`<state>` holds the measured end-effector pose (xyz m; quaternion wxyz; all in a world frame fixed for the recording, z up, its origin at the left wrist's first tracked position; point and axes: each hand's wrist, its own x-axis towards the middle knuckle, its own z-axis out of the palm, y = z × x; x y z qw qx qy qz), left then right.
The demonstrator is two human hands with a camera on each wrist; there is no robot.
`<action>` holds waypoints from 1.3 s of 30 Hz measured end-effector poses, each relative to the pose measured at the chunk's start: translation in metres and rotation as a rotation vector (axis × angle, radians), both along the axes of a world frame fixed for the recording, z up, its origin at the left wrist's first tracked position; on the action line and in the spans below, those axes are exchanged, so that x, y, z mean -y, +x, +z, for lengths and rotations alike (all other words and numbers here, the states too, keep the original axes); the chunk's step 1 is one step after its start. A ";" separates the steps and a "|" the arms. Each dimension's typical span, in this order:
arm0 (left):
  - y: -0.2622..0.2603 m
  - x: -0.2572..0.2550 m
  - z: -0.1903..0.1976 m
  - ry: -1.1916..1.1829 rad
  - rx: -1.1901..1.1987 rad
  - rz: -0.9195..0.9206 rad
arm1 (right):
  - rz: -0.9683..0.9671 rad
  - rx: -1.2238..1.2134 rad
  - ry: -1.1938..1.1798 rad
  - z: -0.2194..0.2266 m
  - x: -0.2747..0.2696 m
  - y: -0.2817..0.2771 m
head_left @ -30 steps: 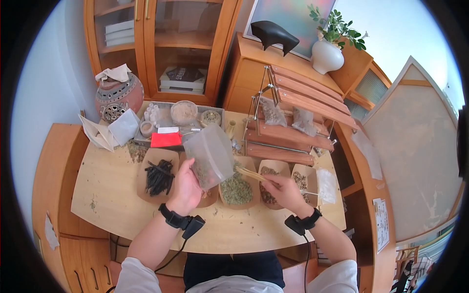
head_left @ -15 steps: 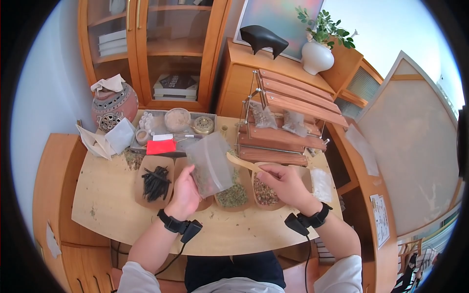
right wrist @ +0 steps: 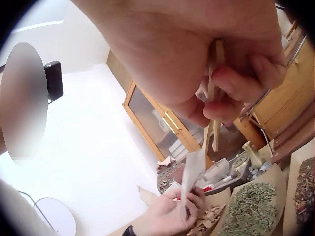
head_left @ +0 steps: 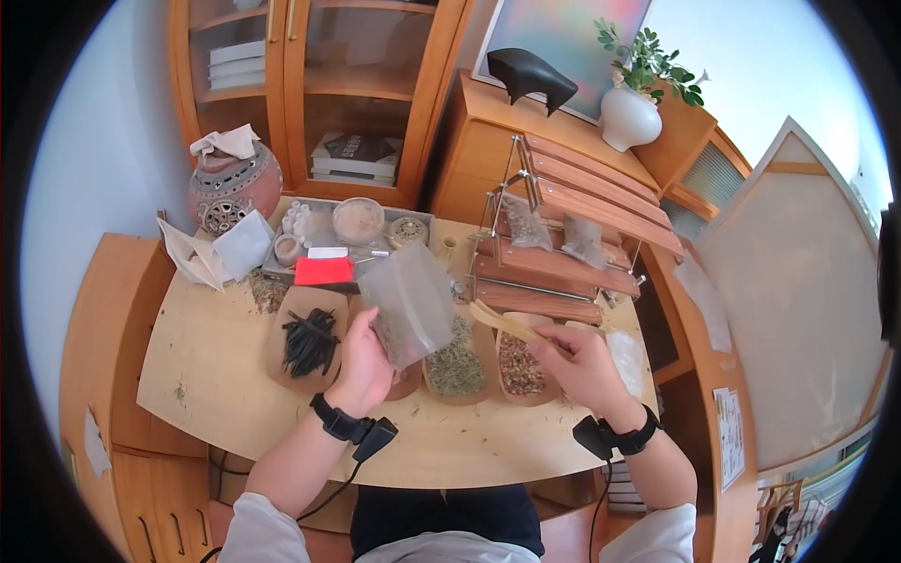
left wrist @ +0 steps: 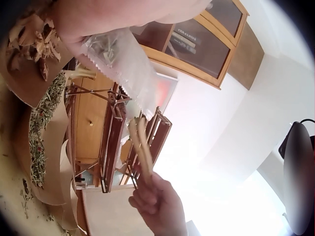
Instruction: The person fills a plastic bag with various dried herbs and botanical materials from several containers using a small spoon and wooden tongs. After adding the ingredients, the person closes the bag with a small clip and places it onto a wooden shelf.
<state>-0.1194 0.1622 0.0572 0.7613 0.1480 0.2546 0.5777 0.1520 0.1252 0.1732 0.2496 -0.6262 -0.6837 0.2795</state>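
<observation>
My left hand (head_left: 364, 366) holds a translucent zip bag (head_left: 407, 305) with a little dried material low inside it; its fingers are partly hidden behind the bag. My right hand (head_left: 587, 368) pinches wooden tongs (head_left: 507, 324), whose tips lie right of the bag, apart from it. In the right wrist view the fingers curl round the tongs (right wrist: 215, 93). Below the hands stand paper trays: green dried herbs (head_left: 456, 361) in one, reddish mixed bits (head_left: 522, 364) in another, black strips (head_left: 310, 342) at the left. Brown flakes (right wrist: 206, 220) fill a tray mostly hidden behind the bag.
A grey tray (head_left: 272, 267) with small bottles and bowls stands behind, with a red packet (head_left: 323, 271). A slatted wooden rack (head_left: 554, 267) holding bags is at the back right. A patterned pot (head_left: 235, 188) and paper envelopes (head_left: 192, 253) are at the back left.
My right hand and the tongs have moved right, away from the bag. The bag stays in my left hand, its tilt slightly changed. The head view has shifted a little.
</observation>
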 end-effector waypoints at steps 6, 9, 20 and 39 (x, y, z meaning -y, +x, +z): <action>-0.011 -0.014 -0.036 0.153 0.327 -0.122 | 0.119 0.317 -0.104 -0.027 -0.011 -0.006; -0.010 -0.012 -0.032 0.062 0.320 -0.112 | 0.168 0.338 0.059 -0.043 -0.019 -0.017; -0.003 -0.006 -0.004 0.020 0.184 0.025 | 0.271 0.656 0.185 -0.062 -0.038 -0.035; -0.001 -0.006 -0.006 0.017 0.165 0.007 | 0.121 0.486 -0.147 -0.034 -0.062 0.010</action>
